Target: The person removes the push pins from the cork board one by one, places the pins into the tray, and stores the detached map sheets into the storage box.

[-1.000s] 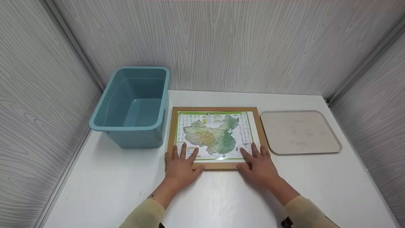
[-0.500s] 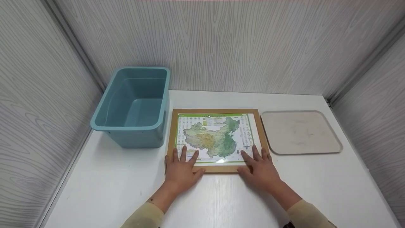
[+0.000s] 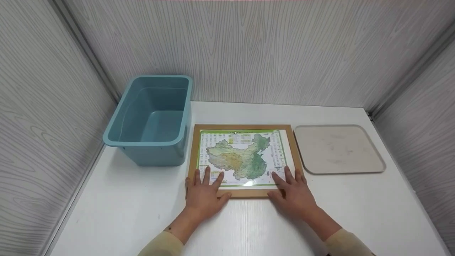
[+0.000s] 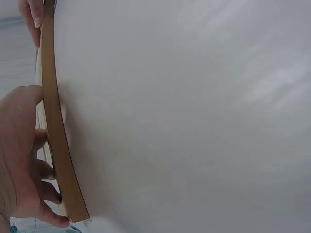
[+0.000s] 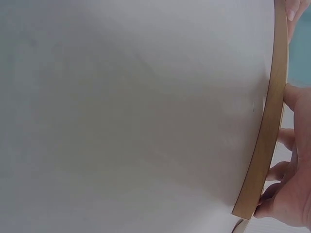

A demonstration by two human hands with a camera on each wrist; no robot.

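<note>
Flat on the table, the framed map lies under both outspread hands, left hand and right hand.

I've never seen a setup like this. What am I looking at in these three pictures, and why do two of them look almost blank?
There is no machine here: a person works with two bare hands and wears three cameras. The wide picture comes from the head camera, looking down at a white table. On it stand an empty teal plastic bin, a wooden-framed map puzzle board and a flat beige tray. The left hand and right hand lie at the board's near corners, fingers spread flat on the map and thumbs at the near edge.

The other two pictures come from cameras on the wrists. They sit so low that they mostly see bare tabletop, with the board's wooden edge as a thin brown strip and fingers beside it.
</note>
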